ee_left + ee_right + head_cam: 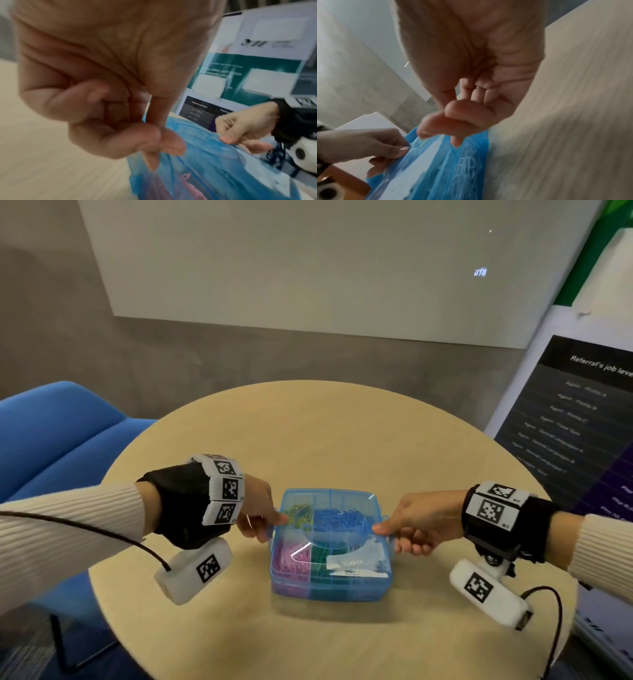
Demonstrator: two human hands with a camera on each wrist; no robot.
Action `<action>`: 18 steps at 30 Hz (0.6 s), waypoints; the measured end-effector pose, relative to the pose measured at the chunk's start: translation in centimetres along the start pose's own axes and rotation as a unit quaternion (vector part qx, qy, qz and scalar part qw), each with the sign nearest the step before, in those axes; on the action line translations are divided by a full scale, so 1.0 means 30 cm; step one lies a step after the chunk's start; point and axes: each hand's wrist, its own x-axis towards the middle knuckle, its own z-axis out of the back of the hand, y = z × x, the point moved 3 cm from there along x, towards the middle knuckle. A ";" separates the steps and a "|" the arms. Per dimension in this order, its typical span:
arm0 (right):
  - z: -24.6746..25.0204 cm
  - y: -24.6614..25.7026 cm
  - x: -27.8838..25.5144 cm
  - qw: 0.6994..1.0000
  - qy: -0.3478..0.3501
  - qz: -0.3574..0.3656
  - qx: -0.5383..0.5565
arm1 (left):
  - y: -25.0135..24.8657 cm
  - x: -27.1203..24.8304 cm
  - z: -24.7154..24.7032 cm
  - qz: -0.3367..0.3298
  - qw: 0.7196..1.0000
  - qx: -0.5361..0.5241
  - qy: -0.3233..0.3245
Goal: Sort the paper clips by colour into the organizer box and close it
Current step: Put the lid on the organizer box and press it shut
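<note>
A translucent blue organizer box (329, 592) sits mid-table with its lid down. Through the lid I see yellow clips (297, 513), blue clips (334, 517), pink clips (291, 558) and green clips (318, 559) in separate compartments, plus a white label. My left hand (275, 525) pinches the box's left edge between thumb and fingers; in the left wrist view the left hand (163, 148) is curled over the box's rim (214, 169). On the opposite side my right hand (385, 530) pinches the right edge, also seen as the right hand (443, 132) on the box (453, 169).
The box stands on a round beige table (342, 433). A blue chair (58, 433) is at the left, a dark printed banner (582, 412) at the right, and a white board (308, 268) hangs on the wall behind.
</note>
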 end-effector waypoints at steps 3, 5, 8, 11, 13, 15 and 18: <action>0.003 0.008 -0.006 1.000 -0.014 0.005 0.007 | -0.036 -0.012 0.008 0.004 0.998 0.061 -0.010; 0.005 0.013 -0.011 1.000 -0.016 0.002 0.007 | -0.044 -0.017 0.013 0.012 0.997 0.081 -0.002; 0.003 0.016 -0.013 1.000 -0.015 -0.002 0.017 | -0.049 -0.021 0.016 0.013 0.994 0.108 -0.005; 0.002 0.014 -0.008 0.999 -0.021 -0.001 0.024 | -0.065 -0.027 0.013 0.012 0.993 0.117 -0.013; 0.002 0.015 -0.008 0.999 -0.021 -0.003 0.024 | -0.081 -0.033 0.014 0.013 0.991 0.131 -0.021; 0.003 0.015 -0.009 0.999 -0.023 -0.003 0.022 | -0.089 -0.034 0.016 0.009 0.991 0.133 -0.024; 0.000 0.017 -0.010 1.000 -0.026 -0.003 0.016 | -0.080 -0.027 0.014 0.006 0.992 0.127 -0.019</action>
